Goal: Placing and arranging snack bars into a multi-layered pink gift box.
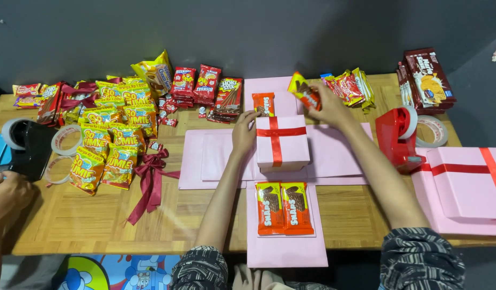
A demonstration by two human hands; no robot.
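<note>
Orange snack packet point(304, 92), glossy and crumpled, pinched in right hand point(328, 104)

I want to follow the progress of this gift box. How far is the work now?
Done: two orange snack packs lie on the near pink flap, and one orange pack lies on the far flap. In hand: the right hand holds another orange pack over the far flap, while the left hand rests on the small pink box. Left: both side flaps carry no packs.

Even overhead light, sharp focus, soft shadows, dim dark backdrop.
</note>
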